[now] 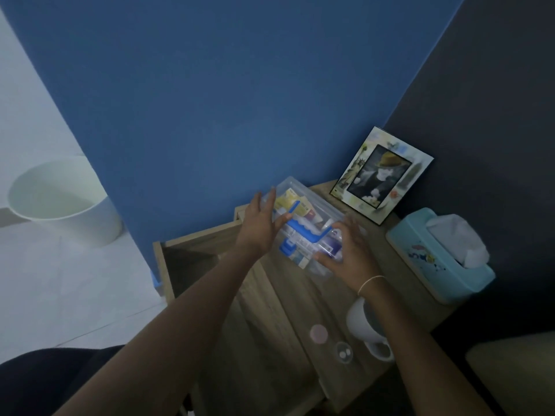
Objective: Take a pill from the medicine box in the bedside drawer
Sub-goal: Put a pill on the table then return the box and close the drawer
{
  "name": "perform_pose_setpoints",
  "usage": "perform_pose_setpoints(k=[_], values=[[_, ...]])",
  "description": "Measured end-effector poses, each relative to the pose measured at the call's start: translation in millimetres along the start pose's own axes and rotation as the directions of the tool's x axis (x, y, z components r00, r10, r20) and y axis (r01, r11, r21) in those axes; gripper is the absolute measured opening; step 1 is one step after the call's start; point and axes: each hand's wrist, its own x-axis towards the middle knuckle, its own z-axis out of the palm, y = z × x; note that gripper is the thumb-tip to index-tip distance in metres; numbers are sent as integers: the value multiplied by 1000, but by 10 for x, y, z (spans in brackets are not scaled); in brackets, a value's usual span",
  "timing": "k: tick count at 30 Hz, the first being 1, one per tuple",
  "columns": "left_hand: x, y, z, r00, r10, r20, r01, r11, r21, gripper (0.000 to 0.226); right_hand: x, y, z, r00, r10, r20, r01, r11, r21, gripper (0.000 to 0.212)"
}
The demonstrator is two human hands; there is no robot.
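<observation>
Hands hold a clear medicine box with a blue handle on top. The left hand presses flat on the left end of the box, fingers spread. The right hand grips the right end, fingers curled on its side. A thin band sits on the right wrist. The box is at the back of the wooden bedside surface, and I cannot tell if it rests there or is lifted. Small packets show through its lid. The drawer is open on the left, just beside the box. A picture frame leans behind the box. A blue tissue box stands to the right. Nearer the person are a white mug, a pink round lid and a tiny clear cup with two pills inside. A white bin stands on the floor.
</observation>
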Motion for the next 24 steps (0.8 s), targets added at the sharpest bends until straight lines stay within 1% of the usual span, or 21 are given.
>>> perform_pose_setpoints(k=[1, 2, 3, 4, 5, 6, 7, 9, 11, 13, 15, 17, 21, 24], values=[[-34, -46, 11, 998, 64, -3, -63, 986, 153, 69, 8, 5, 36, 1000, 29, 7, -29, 1000, 1, 76], [-73, -113, 15, 986, 164, -8, -152, 933, 327, 68, 13, 16, 61, 998, 56, 7, -56, 998, 19, 85], [-113, -200, 9, 961, 277, 8, -246, 841, 482, 70, 16, 22, 71, 997, 81, 7, -81, 995, 65, 95], [-153, -287, -9, 926, 374, 39, -323, 738, 593, 73, 20, 25, 64, 995, 103, 9, -103, 987, 120, 104], [-182, -363, -29, 893, 444, 72, -378, 654, 655, 78, 31, 41, 57, 993, 116, 16, -117, 981, 157, 109], [-197, -417, -50, 868, 485, 108, -419, 597, 684, 83, 41, 60, 51, 993, 117, 33, -121, 981, 154, 111], [-198, -451, -73, 848, 512, 138, -451, 558, 696, 88, 51, 83, 54, 993, 103, 54, -109, 989, 104, 110], [-167, -437, -106, 821, 540, 186, -495, 510, 703, 100, 68, 101, 73, 996, 42, 75, -38, 998, -56, 105], [-127, -380, -95, 811, 544, 214, -516, 496, 698, 109, 66, 109, 105, 998, 4, 58, 5, 989, -149, 102], [-110, -334, -47, 819, 536, 207, -512, 517, 687, 109, 54, 117, 140, 1000, -11, 29, 16, 982, -187, 102], [-103, -317, 3, 820, 548, 165, -503, 551, 666, 101, 59, 135, 169, 1000, -21, 7, 22, 979, -203, 102], [-99, -336, 22, 800, 585, 130, -524, 578, 625, 92, 64, 154, 179, 999, -32, -1, 31, 976, -216, 103], [-38, -377, -71, 771, 621, 140, -568, 573, 591, 81, 62, 160, 189, 999, -36, -3, 35, 977, -212, 105], [-23, -338, -60, 781, 618, 90, -550, 612, 569, 66, 66, 162, 183, 999, -32, 14, 34, 975, -218, 105]])
